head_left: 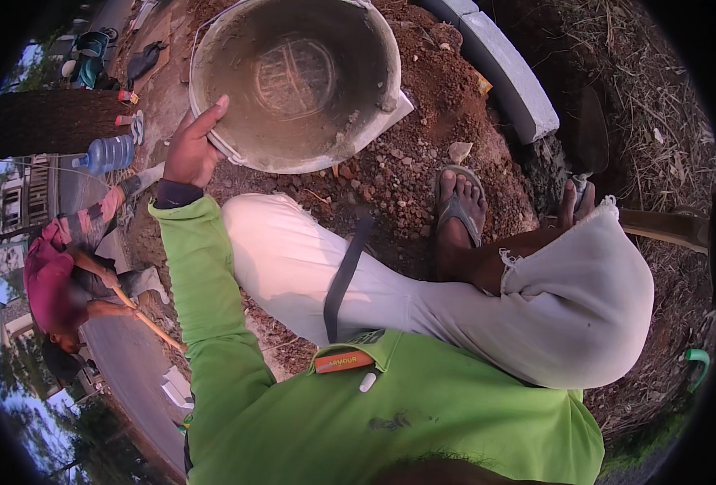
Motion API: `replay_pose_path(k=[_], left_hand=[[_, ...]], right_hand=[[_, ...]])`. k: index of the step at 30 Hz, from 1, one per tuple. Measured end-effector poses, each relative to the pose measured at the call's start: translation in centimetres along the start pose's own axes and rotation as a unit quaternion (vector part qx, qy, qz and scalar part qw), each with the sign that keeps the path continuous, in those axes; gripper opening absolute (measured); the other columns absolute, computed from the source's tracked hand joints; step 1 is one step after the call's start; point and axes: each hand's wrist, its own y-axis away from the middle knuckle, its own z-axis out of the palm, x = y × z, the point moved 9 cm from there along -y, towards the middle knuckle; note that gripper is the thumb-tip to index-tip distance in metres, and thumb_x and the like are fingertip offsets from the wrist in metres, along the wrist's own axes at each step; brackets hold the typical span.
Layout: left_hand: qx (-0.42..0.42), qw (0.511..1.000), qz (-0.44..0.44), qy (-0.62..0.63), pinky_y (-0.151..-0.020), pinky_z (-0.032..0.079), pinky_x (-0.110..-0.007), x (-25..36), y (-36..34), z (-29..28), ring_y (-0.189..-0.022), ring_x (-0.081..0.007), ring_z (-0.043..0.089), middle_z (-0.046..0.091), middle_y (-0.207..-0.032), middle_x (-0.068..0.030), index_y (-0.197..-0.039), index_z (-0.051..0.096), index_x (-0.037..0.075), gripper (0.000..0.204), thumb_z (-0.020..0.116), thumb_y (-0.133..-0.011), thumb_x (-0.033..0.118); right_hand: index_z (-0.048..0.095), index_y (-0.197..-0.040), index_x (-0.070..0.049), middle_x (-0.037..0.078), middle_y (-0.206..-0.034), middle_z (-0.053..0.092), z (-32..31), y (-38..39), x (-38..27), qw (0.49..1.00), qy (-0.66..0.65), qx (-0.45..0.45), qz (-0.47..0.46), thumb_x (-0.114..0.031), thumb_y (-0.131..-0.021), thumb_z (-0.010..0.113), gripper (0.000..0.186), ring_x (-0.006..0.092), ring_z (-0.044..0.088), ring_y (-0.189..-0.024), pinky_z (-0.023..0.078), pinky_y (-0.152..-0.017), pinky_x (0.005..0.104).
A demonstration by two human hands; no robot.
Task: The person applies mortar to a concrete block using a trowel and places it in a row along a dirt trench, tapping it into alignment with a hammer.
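Note:
My left hand [192,152] grips the near left rim of a round, mortar-stained bucket [358,133], thumb over the edge. The bucket is tipped so its inside faces me; a thin grey film coats its walls and bottom. Beyond my right knee, only some fingers of my right hand [576,204] show, closed around the base of a trowel [592,133]. The trowel's dark blade points away from me, beside wet grey mortar [547,166] at the end of a concrete kerb block [507,73]. My trouser leg hides the rest of that hand.
Reddish soil and stones [430,105] lie around my sandalled foot [459,206]. Dry grass [657,105] covers the right side, with a wooden piece [665,226] near my knee. At left, another person [54,267] holds a long wooden handle, near a blue water jug [109,153].

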Motion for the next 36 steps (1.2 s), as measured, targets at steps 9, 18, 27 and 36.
replay_pose_path(k=[9, 18, 27, 36], left_hand=[[0.256, 0.829, 0.02, 0.497, -0.107, 0.053, -0.053, -13.6, 2.2, -18.2, -0.131, -0.0381, 0.053, 0.055, -0.139, -0.0203, -0.141, 0.043, -0.003, 0.047, 0.056, -0.1, 0.015], [0.403, 0.761, -0.023, 0.509, -0.1, 0.056, -0.048, -45.2, 5.4, -38.2, -0.121, -0.0323, 0.06, 0.063, -0.13, -0.0184, -0.129, 0.057, -0.002, 0.039, 0.059, -0.097, 0.019], [0.408, 0.776, -0.143, 0.458, -0.099, 0.055, -0.047, -44.4, 6.0, -29.2, -0.12, -0.0289, 0.061, 0.061, -0.133, -0.0187, -0.138, 0.052, 0.001, 0.048, 0.064, -0.097, 0.023], [-0.062, 0.976, -0.198, -0.068, -0.103, 0.05, -0.041, -20.7, -5.5, -7.5, -0.124, -0.0276, 0.06, 0.053, -0.144, -0.0183, -0.152, 0.04, 0.003, 0.078, 0.08, -0.089, 0.025]], right_hand=[[0.056, -0.104, -0.009, -0.009, -0.071, 0.044, 6.2, -4.7, 3.2, 0.949, -0.241, -0.179, 0.091, -0.032, -0.104, 0.062, 0.023, -0.0014, 0.036, -0.06, 0.023, -0.051, 0.0191], [0.056, -0.104, -0.014, -0.009, -0.065, 0.043, 10.1, -10.1, -5.3, 0.943, -0.149, -0.297, 0.026, -0.029, -0.104, 0.063, 0.016, -0.0009, 0.033, -0.047, 0.026, -0.039, 0.0189], [0.061, -0.096, 0.001, 0.013, -0.073, 0.056, 16.3, -5.7, -13.6, 0.867, 0.065, -0.473, -0.144, -0.022, -0.083, 0.07, 0.029, 0.0206, 0.054, -0.063, 0.046, -0.062, 0.0383], [0.065, -0.095, 0.002, 0.02, -0.078, 0.067, 23.8, 2.5, -8.2, 0.76, 0.076, -0.628, -0.147, -0.026, -0.077, 0.07, 0.034, 0.0386, 0.067, -0.074, 0.052, -0.07, 0.047]])
